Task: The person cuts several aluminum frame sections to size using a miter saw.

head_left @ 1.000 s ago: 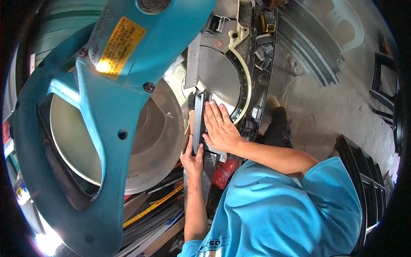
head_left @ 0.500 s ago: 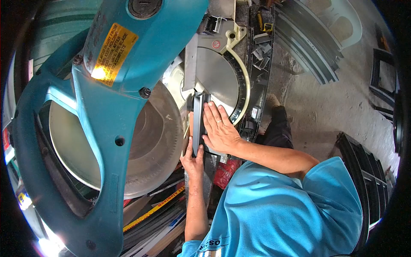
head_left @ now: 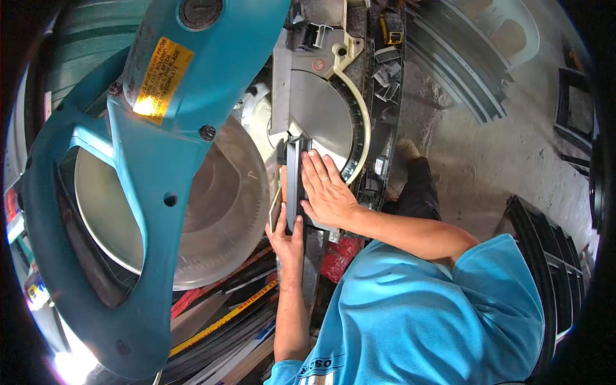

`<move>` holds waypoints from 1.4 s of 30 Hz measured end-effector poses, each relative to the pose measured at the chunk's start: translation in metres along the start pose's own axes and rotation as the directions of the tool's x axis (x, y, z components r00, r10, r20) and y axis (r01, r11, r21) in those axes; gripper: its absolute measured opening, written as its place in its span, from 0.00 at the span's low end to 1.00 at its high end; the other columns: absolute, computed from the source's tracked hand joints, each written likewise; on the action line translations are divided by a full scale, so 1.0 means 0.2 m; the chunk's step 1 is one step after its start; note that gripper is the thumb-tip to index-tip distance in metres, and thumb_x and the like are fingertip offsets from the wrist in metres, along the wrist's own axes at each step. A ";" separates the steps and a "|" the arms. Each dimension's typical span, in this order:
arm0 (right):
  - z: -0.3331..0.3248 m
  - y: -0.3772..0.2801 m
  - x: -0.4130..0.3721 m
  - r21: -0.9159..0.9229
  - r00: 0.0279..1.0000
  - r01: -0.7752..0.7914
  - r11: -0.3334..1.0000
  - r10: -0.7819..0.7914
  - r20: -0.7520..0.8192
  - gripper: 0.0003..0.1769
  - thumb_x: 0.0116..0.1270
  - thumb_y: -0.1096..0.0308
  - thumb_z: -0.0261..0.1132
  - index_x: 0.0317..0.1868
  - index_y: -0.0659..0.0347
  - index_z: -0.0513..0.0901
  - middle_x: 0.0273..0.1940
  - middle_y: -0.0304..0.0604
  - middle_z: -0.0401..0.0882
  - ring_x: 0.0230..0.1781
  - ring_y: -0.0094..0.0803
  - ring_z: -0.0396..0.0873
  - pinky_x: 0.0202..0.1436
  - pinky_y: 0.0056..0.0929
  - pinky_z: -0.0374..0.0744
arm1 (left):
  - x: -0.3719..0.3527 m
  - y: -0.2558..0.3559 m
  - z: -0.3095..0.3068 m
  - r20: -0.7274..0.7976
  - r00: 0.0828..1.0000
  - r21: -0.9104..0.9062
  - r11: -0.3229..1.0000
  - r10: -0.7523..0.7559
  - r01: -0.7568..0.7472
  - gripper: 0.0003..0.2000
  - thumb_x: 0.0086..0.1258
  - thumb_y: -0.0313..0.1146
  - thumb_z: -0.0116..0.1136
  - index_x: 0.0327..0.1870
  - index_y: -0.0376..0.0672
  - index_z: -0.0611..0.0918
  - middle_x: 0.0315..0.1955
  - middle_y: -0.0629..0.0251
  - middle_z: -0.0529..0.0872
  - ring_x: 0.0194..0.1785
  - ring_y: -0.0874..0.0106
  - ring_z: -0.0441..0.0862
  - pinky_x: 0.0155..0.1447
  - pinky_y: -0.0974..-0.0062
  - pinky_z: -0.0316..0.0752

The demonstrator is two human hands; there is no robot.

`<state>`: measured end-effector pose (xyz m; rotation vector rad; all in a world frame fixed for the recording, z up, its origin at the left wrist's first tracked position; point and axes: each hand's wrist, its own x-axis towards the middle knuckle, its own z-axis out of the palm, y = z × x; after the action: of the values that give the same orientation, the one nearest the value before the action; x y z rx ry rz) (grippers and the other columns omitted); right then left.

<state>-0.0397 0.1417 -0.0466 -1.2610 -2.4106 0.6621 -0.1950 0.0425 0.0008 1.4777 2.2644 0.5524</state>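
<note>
A dark metal profile (head_left: 293,183) lies lengthwise against the fence on the mitre saw's base. My left hand (head_left: 287,245) grips its near end, thumb on one side and fingers partly hidden on the other. Flat along the profile's right side lies my right hand (head_left: 330,196), fingers stretched out and pressing on it, a ring on one finger. To the left stands the teal saw head (head_left: 151,144), with its loop handle and a large round blade guard (head_left: 224,212). The round metal turntable (head_left: 321,106) with its angle scale is just beyond the hands.
Offcuts (head_left: 388,74) and a yellow-black tape measure (head_left: 390,32) lie in a tray right of the saw. Long strips and a yellow level (head_left: 224,317) are stacked below the blade. Grey curved panels (head_left: 459,58), a pale chair (head_left: 520,29) and black frames (head_left: 552,263) stand right.
The saw head and base appear slightly farther left in view. Both hands keep the same hold on the profile.
</note>
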 end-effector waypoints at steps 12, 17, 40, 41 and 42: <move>-0.01 0.02 0.01 -0.038 1.000 0.012 0.999 -0.012 0.014 0.45 0.69 0.43 0.58 0.72 0.77 0.68 0.79 0.70 0.52 0.83 0.63 0.44 0.85 0.59 0.38 | 0.01 -0.04 0.06 -0.128 0.990 -0.001 0.999 0.052 -0.053 0.23 0.62 0.28 0.75 0.60 0.39 0.86 0.54 0.48 0.85 0.58 0.51 0.81 0.68 0.57 0.72; -0.02 0.02 0.02 0.037 1.000 0.013 0.999 -0.013 -0.003 0.48 0.66 0.45 0.63 0.72 0.80 0.66 0.79 0.71 0.51 0.83 0.64 0.45 0.84 0.59 0.43 | 0.02 -0.02 0.05 -0.100 0.994 -0.001 0.999 0.032 -0.032 0.22 0.62 0.28 0.75 0.59 0.38 0.87 0.55 0.49 0.86 0.59 0.52 0.81 0.69 0.58 0.71; -1.50 -0.14 0.29 0.341 0.704 0.246 0.907 0.075 -0.706 0.18 0.76 0.55 0.62 0.49 0.63 0.86 0.39 0.41 0.87 0.39 0.25 0.80 0.47 0.28 0.77 | -0.02 0.01 -0.01 -0.169 0.986 -0.007 1.000 0.013 -0.014 0.22 0.64 0.40 0.72 0.61 0.54 0.87 0.55 0.44 0.81 0.57 0.45 0.79 0.63 0.55 0.76; -1.70 -0.25 0.34 0.452 0.808 0.165 0.876 0.143 -0.572 0.27 0.77 0.48 0.59 0.59 0.64 0.85 0.56 0.45 0.85 0.56 0.31 0.80 0.64 0.35 0.75 | -0.03 0.01 -0.01 -0.154 0.988 -0.015 1.000 0.001 -0.004 0.21 0.64 0.40 0.71 0.61 0.55 0.88 0.56 0.43 0.80 0.57 0.45 0.79 0.64 0.54 0.76; -1.78 -0.44 0.42 0.457 0.827 0.243 0.856 0.064 -0.558 0.30 0.79 0.43 0.54 0.51 0.65 0.86 0.46 0.47 0.87 0.44 0.34 0.84 0.54 0.36 0.82 | -0.03 0.01 -0.01 -0.159 0.987 -0.032 0.999 -0.001 -0.004 0.21 0.64 0.40 0.71 0.61 0.55 0.88 0.56 0.43 0.80 0.57 0.45 0.79 0.64 0.54 0.76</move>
<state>0.0307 0.2546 0.3052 -0.9283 -1.6470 0.7191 -0.1920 0.0382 0.0037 1.4672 2.3621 0.7279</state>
